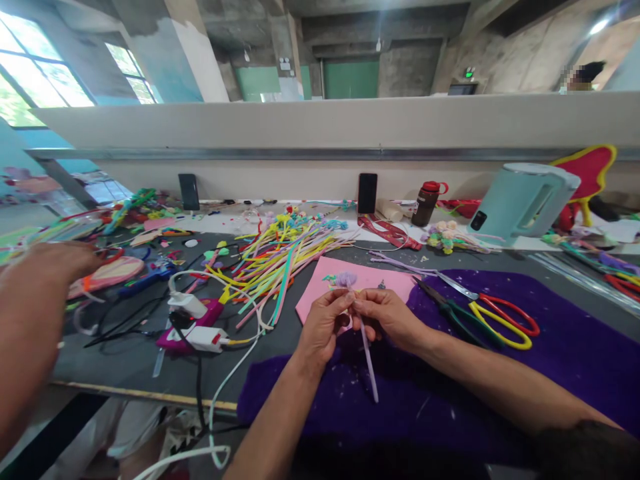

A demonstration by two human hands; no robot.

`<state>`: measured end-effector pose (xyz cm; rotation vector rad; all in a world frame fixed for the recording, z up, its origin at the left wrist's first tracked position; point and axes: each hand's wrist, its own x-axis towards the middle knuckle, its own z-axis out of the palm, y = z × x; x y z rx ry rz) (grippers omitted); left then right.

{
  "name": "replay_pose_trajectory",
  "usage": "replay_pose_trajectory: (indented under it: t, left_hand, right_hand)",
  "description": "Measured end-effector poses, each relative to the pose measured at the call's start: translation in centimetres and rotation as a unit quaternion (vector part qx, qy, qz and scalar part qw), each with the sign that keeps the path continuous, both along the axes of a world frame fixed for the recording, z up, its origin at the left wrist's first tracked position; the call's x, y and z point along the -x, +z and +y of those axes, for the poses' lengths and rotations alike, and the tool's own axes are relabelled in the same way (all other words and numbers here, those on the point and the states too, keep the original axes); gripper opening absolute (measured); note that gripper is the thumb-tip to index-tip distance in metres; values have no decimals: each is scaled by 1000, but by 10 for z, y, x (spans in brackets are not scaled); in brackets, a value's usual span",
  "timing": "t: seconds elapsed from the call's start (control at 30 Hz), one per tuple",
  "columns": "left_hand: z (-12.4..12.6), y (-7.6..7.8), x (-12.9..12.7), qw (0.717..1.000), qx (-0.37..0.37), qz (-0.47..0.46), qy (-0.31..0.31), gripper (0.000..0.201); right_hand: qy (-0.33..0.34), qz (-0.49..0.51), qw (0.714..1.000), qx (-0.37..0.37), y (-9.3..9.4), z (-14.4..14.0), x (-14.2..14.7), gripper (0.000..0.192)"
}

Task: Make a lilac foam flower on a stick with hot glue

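My left hand [323,327] and my right hand [387,317] meet over the purple felt [575,347], both pinching a lilac pipe cleaner [369,363]. Its fuzzy curled head [346,279] sticks up above my fingers and its straight stem hangs down toward me. A pink felt sheet [320,293] lies just behind my hands. Red-and-yellow scissors [500,317] and green-handled pliers [453,312] rest on the purple felt to the right of my right hand.
A heap of coloured pipe cleaners [280,257] spreads at centre left, beside white chargers and cables [200,333]. Another person's arm [30,300] reaches in at far left. Two phones [367,193], a brown bottle [426,202] and a pale kettle [523,200] stand at the back.
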<state>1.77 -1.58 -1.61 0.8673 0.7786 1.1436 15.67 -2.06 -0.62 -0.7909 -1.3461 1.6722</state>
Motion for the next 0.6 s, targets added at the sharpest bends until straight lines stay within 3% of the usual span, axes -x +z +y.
replay_pose_trajectory:
  t: [0.27,0.6]
  left_hand:
    - [-3,5,-4,999,-1,-28,23,24]
    - [-3,5,-3,1000,6,-14,14,20]
  right_hand:
    - [-75,-30,996,-38,3,1,-1,28]
    - [-65,-37,997,-28,-2,6,-1,28]
